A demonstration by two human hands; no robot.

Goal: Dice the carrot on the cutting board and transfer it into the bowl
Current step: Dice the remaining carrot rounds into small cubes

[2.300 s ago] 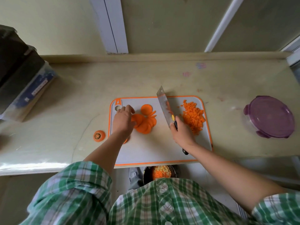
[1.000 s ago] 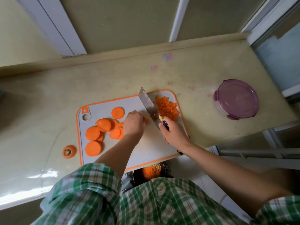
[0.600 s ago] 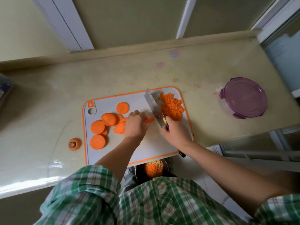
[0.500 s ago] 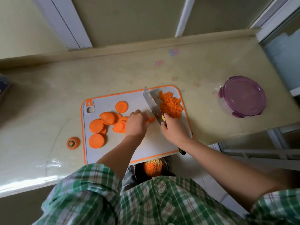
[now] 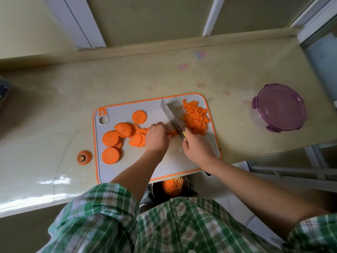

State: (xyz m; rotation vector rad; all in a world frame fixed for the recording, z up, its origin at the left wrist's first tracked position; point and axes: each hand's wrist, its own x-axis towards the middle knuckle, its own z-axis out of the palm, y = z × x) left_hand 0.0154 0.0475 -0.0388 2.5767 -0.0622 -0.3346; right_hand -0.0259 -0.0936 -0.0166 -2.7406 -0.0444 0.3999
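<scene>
A grey cutting board (image 5: pixel 116 174) with an orange rim lies on the counter. Several round carrot slices (image 5: pixel 110 138) lie on its left half. A heap of diced carrot (image 5: pixel 196 116) sits at its far right corner. My left hand (image 5: pixel 157 136), fingers curled, holds down carrot pieces (image 5: pixel 173 133) at the board's middle. My right hand (image 5: pixel 197 147) grips the handle of a cleaver (image 5: pixel 172 120), whose blade stands beside the left fingers. Below the counter edge a dark bowl (image 5: pixel 186 181) holds diced carrot.
A carrot top (image 5: pixel 84 157) lies on the counter left of the board. A container with a purple lid (image 5: pixel 279 107) stands at the right, near the counter's right end. A low ledge runs along the back.
My left hand moved from the slices at the left to the board's middle, leaving slices spread out. The cleaver came in next to the left fingers. The camera view shifted.
</scene>
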